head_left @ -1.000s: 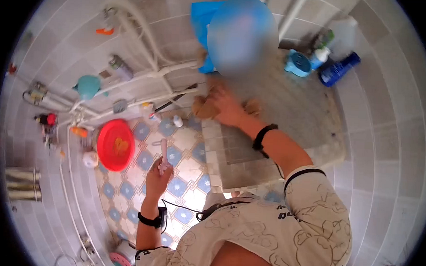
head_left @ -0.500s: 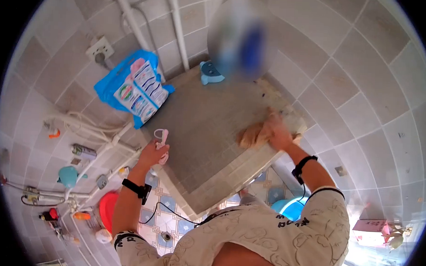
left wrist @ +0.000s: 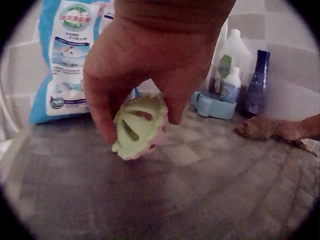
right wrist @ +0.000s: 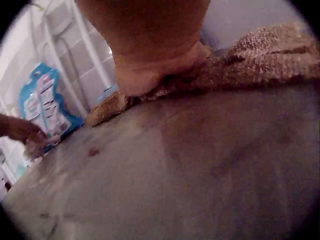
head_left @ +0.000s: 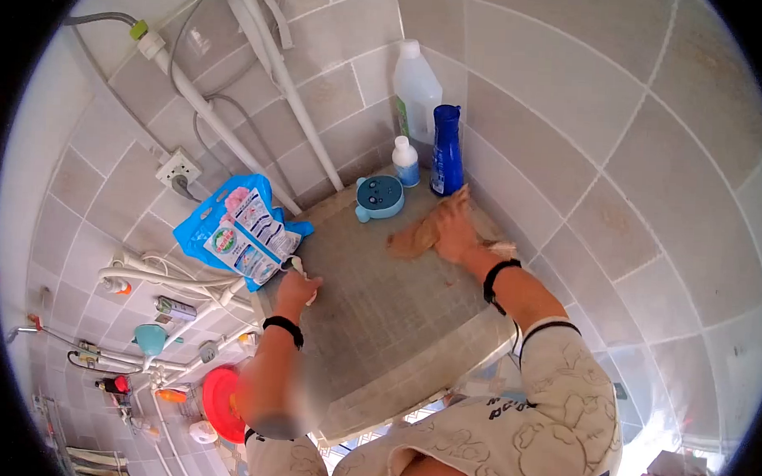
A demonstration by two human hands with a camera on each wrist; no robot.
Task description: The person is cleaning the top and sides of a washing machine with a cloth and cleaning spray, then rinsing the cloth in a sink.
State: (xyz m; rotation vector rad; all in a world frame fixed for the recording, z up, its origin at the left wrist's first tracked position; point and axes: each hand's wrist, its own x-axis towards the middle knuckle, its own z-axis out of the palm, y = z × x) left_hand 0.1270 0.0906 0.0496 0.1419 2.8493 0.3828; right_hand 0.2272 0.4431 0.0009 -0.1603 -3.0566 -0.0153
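Observation:
In the head view, my right hand [head_left: 456,231] presses a brown cloth [head_left: 411,241] against the grey tiled counter [head_left: 356,322], near the wall. The right wrist view shows the cloth's rough weave spreading out on both sides of the hand. At the counter's left side, my left hand [head_left: 298,292] pinches a small slotted cup-shaped piece [left wrist: 137,127], pale green inside and pink outside with a wavy rim. It is held tilted, close over the counter. Just behind that hand leans a blue and white printed bag [head_left: 245,232].
Along the counter's back stand a light-blue round box [head_left: 379,197], a small white bottle [head_left: 405,164], a clear jug [head_left: 417,91] and a dark blue bottle [head_left: 447,151]. White pipes [head_left: 289,98] and a socket [head_left: 178,171] line the left wall. A red basin [head_left: 219,403] sits below, left.
My right hand has wiped the cloth from the counter's left edge to the right front, then toward the back bottles. My left hand has brought the slotted piece from over the floor to over the counter.

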